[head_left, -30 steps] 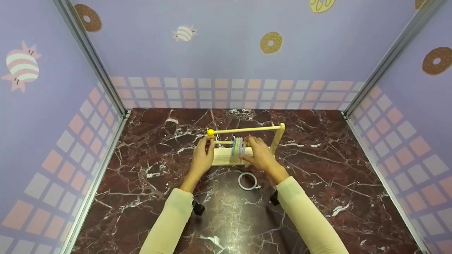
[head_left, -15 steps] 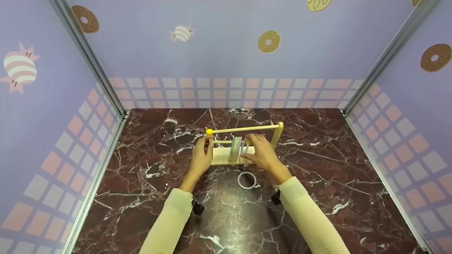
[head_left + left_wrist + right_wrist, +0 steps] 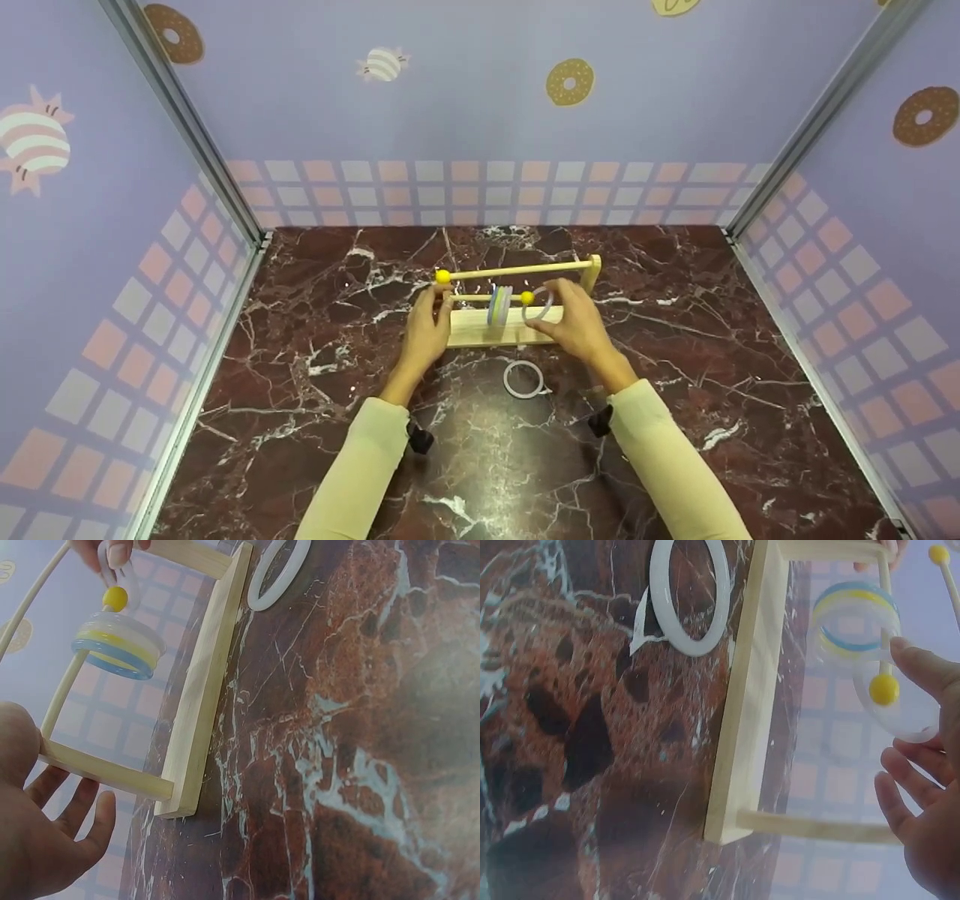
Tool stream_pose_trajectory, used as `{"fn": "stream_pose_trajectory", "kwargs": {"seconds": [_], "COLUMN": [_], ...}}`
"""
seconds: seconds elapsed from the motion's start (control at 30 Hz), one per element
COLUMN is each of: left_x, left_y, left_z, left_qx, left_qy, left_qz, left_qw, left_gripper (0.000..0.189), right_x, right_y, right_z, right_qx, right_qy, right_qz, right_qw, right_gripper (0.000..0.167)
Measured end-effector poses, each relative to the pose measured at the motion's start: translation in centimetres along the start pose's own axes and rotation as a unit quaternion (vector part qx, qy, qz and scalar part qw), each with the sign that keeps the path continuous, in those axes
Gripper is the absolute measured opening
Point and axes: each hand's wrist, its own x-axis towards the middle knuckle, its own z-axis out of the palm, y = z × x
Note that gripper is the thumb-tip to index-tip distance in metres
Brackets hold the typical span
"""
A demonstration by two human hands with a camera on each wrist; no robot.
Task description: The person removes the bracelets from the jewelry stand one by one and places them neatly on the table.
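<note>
A wooden stand point(image 3: 465, 334) with two rods, each tipped with a yellow ball, lies across the middle of the table. My left hand point(image 3: 426, 330) holds the post at its left end, thumb and fingers on either side of the wood in the left wrist view. Several rings point(image 3: 498, 307), blue, yellow and whitish, hang together on the nearer rod. Between thumb and fingers my right hand point(image 3: 577, 322) pinches a translucent whitish ring point(image 3: 877, 720) at that rod's yellow ball point(image 3: 884, 690). In the head view the ring's left edge overlaps the ball.
One white ring point(image 3: 259, 596) lies flat on the dark red marbled table point(image 3: 337, 465), in front of the stand. The farther rod point(image 3: 517, 270) runs behind and above the nearer one. Patterned panels point(image 3: 480, 112) wall the table at the back and sides.
My right hand has moved right, drawing the whitish ring along the rod away from the other rings to the yellow ball. My left hand stays on the post.
</note>
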Motion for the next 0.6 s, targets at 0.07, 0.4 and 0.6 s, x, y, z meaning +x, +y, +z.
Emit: {"fn": "stream_pose_trajectory", "kwargs": {"seconds": [0.07,0.4,0.6], "left_x": [0.0,-0.3,-0.1], "left_y": [0.0,0.0,0.0], "left_z": [0.0,-0.2,0.0], "left_qx": [0.001,0.009,0.012], "left_qy": [-0.002,-0.002,-0.008], "left_qz": [-0.001,-0.011,-0.014], "left_qw": [1.0000,0.9999,0.9998], "left_gripper": [0.024,0.024,0.023], "right_x": [-0.2,-2.6,-4.2], "right_y": [0.3,1.1,1.8], "right_z": [-0.2,-0.6,-1.3], "right_qx": [0.002,0.041,0.055], "right_qy": [0.004,-0.006,-0.027], "right_qz": [0.005,0.004,0.003], "right_qw": [1.0000,0.9991,0.9981], "right_gripper": [0.068,0.063,0.061]}}
